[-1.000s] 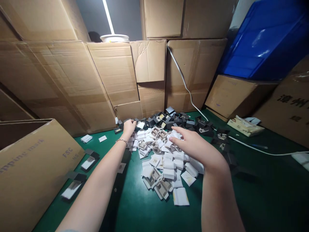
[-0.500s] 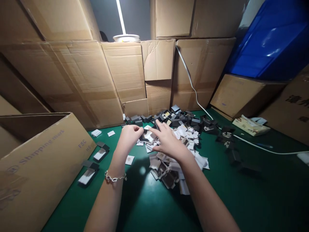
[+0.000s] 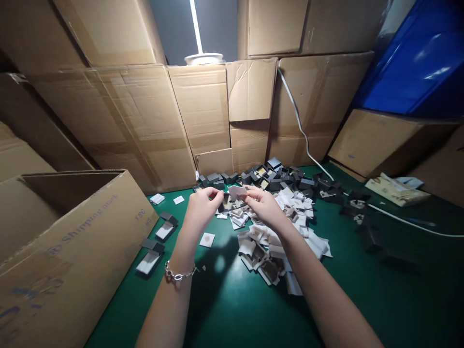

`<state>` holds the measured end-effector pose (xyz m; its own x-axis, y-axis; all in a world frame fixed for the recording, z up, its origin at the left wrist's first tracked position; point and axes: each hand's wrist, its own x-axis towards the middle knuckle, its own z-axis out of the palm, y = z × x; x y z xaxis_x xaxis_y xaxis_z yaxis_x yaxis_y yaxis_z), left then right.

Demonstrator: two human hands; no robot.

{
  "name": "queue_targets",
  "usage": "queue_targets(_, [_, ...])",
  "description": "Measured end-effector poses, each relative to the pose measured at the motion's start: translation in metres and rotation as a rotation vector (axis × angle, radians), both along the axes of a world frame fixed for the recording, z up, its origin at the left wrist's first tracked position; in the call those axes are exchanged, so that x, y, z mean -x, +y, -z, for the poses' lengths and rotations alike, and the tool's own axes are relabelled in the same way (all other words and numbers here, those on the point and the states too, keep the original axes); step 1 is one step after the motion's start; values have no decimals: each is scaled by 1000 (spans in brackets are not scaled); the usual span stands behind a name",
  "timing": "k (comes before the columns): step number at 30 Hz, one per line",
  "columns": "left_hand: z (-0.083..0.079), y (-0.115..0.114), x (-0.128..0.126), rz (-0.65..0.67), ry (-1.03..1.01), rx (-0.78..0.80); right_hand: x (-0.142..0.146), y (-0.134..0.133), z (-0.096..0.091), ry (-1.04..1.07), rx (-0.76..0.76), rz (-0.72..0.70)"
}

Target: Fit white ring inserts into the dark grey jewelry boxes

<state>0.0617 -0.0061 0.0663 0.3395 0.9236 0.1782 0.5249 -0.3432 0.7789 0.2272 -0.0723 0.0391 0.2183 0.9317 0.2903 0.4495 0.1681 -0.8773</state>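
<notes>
The white piece (image 3: 236,192) was up over the pile (image 3: 277,251), pinched by the right hand (image 3: 263,205), whose fingers were spread half a second earlier. Beside it the left hand (image 3: 205,208), back upward, pinched a dark box (image 3: 222,206) between thumb and fingers; both forearms angled inward.

Right hand (image 3: 259,200): 1 s ago open over the white scrap heap (image 3: 275,246), then spread-fingered at 0.5 s; now pinching a white card insert (image 3: 236,192), lifted upright. Insert's up in front of the black box pile (image 3: 286,180). Left hand (image 3: 206,203): was reaching into the back-left boxes, pulled back toward the body by 0.5 s, now gripping the edge of a small black box (image 3: 221,207) just beside the insert. Hands much closer together vs 1 s ago. View swung left: more of the open "Shipping mark" carton (image 3: 90,241) showing, right-hand carton's lettering now out of frame.
</notes>
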Motion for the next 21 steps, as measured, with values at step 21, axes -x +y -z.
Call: queue_targets(21, [48, 29, -25, 340, -820, 463, 3, 2, 3, 489, 191, -74])
